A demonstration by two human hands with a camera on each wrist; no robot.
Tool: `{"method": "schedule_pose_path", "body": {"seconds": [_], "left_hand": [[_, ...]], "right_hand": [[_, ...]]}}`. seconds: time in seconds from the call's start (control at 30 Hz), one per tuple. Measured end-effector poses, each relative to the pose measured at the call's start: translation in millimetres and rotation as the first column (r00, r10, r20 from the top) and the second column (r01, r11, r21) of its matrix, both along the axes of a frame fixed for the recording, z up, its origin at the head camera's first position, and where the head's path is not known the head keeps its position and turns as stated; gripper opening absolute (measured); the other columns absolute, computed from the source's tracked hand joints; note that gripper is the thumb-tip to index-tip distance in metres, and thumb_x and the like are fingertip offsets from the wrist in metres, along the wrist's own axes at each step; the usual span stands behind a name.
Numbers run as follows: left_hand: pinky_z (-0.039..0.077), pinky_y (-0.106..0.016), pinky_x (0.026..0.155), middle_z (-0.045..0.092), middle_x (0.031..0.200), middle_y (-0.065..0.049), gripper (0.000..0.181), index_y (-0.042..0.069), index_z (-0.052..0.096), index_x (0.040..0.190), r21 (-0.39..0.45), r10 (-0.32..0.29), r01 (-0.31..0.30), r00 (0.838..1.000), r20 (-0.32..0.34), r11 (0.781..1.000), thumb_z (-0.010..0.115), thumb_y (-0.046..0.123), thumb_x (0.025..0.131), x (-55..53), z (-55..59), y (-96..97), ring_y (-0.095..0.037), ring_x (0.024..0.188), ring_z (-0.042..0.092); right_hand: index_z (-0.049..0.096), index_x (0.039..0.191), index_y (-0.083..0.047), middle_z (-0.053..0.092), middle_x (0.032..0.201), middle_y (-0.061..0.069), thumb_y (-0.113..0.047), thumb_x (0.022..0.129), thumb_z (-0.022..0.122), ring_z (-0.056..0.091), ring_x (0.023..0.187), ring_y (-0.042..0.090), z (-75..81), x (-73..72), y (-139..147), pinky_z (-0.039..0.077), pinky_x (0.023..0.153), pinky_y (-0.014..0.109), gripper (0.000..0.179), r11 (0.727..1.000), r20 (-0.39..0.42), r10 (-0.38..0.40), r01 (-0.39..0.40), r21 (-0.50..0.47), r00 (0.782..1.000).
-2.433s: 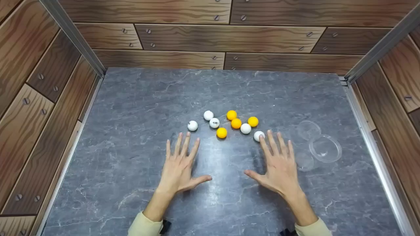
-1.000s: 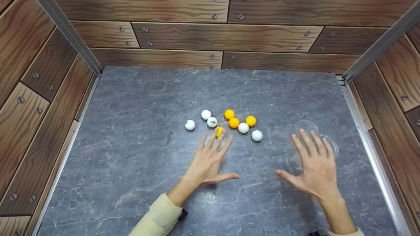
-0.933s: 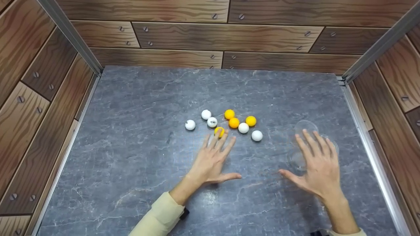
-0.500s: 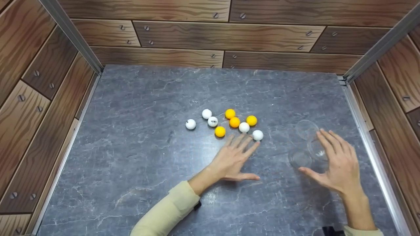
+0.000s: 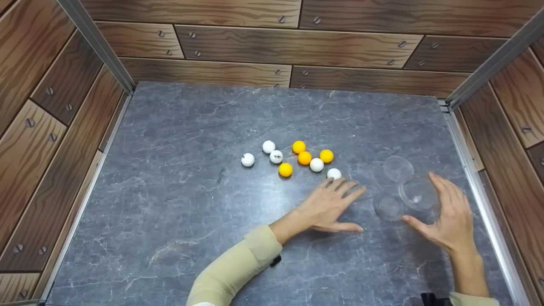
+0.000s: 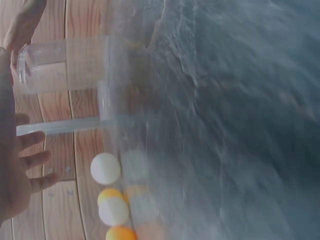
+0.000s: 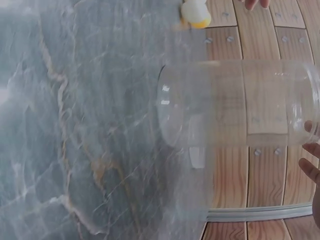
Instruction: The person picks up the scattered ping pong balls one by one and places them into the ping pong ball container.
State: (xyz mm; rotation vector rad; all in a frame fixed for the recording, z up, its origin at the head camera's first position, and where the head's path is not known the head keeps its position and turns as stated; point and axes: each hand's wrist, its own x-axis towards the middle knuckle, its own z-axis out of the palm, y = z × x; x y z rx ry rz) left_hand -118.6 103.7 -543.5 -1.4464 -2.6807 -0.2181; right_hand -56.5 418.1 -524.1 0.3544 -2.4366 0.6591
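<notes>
A tall clear plastic jar [image 7: 240, 102] stands upright on the table, its round rim [image 5: 420, 192] uppermost in the head view. My right hand [image 5: 446, 212] is curved around the right side of that rim, thumb spread. Whether it touches the jar, I cannot tell. A clear round lid [image 5: 397, 169] lies just behind the jar. My left hand [image 5: 331, 206] hovers with spread fingers, partly covering a white table tennis ball [image 5: 334, 174]. In the left wrist view my left hand [image 6: 15, 165] is well above the balls and holds nothing.
Several white balls [image 5: 247, 160] and several orange balls [image 5: 285, 170] lie loose across the middle of the grey marbled table [image 5: 170, 204]. Wood-patterned walls [image 5: 297, 46] enclose the back and both sides. A metal rail [image 5: 488, 204] runs along the right edge.
Both hands have moved right across the table. The left has passed from left of the balls to the rightmost one; the right has reached the jar. Jar, lid and balls have stayed in place.
</notes>
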Motion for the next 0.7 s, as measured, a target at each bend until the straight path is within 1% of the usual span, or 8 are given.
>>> {"method": "schedule_pose_path", "body": {"seconds": [0.1, 0.2, 0.37, 0.4, 0.47, 0.6, 0.7], "left_hand": [[0.041, -0.044, 0.123, 0.041, 0.166, -0.002, 0.098, 0.024, 0.026, 0.167, -0.004, -0.007, 0.007, 1.0, -0.009, 1.0, 0.036, 0.088, 0.093, -0.2, -3.0, 10.7, -0.024, 0.152, 0.042], [0.042, -0.041, 0.121, 0.043, 0.165, -0.001, 0.095, 0.025, 0.028, 0.167, 0.002, -0.002, 0.002, 1.0, -0.006, 1.0, 0.035, 0.087, 0.094, -1.9, -6.7, 19.5, -0.023, 0.15, 0.043], [0.046, -0.038, 0.115, 0.047, 0.162, 0.0, 0.091, 0.026, 0.033, 0.165, 0.025, 0.015, -0.015, 1.0, 0.002, 1.0, 0.035, 0.085, 0.096, -7.2, -14.8, 30.8, -0.02, 0.145, 0.048], [0.046, -0.038, 0.115, 0.047, 0.161, 0.001, 0.09, 0.026, 0.033, 0.165, 0.027, 0.015, -0.016, 1.0, 0.007, 1.0, 0.034, 0.085, 0.096, -8.4, -16.3, 33.0, -0.02, 0.145, 0.049], [0.046, -0.038, 0.116, 0.048, 0.161, 0.001, 0.089, 0.026, 0.034, 0.165, 0.033, 0.014, -0.015, 1.0, 0.021, 0.999, 0.033, 0.084, 0.097, -10.8, -18.8, 37.7, -0.02, 0.145, 0.049], [0.045, -0.039, 0.118, 0.049, 0.16, 0.0, 0.086, 0.025, 0.035, 0.164, 0.046, 0.008, -0.01, 0.998, 0.056, 0.999, 0.031, 0.082, 0.099, -15.4, -22.5, 46.8, -0.02, 0.145, 0.049], [0.045, -0.039, 0.118, 0.049, 0.16, 0.0, 0.084, 0.025, 0.035, 0.164, 0.047, 0.013, -0.016, 0.998, 0.063, 0.999, 0.029, 0.079, 0.101, -18.5, -23.7, 52.6, -0.02, 0.145, 0.05]], "right_hand": [[0.052, 0.153, -0.003, 0.061, 0.142, 0.029, -0.093, 0.07, 0.066, 0.053, 0.129, 0.048, -5.2, -1.1, 6.0, 0.025, 0.125, 0.025, 0.122, 1.0, 0.001, -0.001, 0.001, -0.019, 1.0], [0.051, 0.153, -0.003, 0.061, 0.143, 0.029, -0.092, 0.07, 0.067, 0.054, 0.127, 0.048, -9.9, -2.2, 11.1, 0.026, 0.123, 0.022, 0.123, 0.999, 0.008, -0.005, 0.005, -0.032, 1.0], [0.051, 0.152, -0.003, 0.061, 0.142, 0.029, -0.089, 0.067, 0.073, 0.054, 0.125, 0.049, -18.9, -1.2, 17.4, 0.027, 0.12, 0.018, 0.123, 0.998, 0.047, -0.033, 0.035, -0.055, 0.998], [0.052, 0.152, -0.003, 0.061, 0.141, 0.029, -0.088, 0.066, 0.076, 0.054, 0.124, 0.049, -20.7, -0.6, 18.5, 0.028, 0.119, 0.019, 0.123, 0.997, 0.052, -0.039, 0.042, -0.059, 0.998], [0.053, 0.151, -0.003, 0.062, 0.139, 0.03, -0.085, 0.064, 0.079, 0.054, 0.122, 0.05, -23.7, 0.9, 20.7, 0.032, 0.117, 0.023, 0.122, 0.996, 0.068, -0.055, 0.059, -0.064, 0.996], [0.054, 0.148, 0.0, 0.062, 0.137, 0.03, -0.073, 0.062, 0.087, 0.055, 0.121, 0.051, -28.9, 2.4, 24.0, 0.04, 0.108, 0.042, 0.117, 0.995, 0.102, -0.069, 0.075, -0.064, 0.992], [0.054, 0.147, 0.001, 0.062, 0.137, 0.03, -0.063, 0.061, 0.092, 0.054, 0.122, 0.051, -32.6, 1.6, 26.1, 0.04, 0.104, 0.05, 0.114, 0.995, 0.132, -0.066, 0.075, -0.066, 0.989]]}}
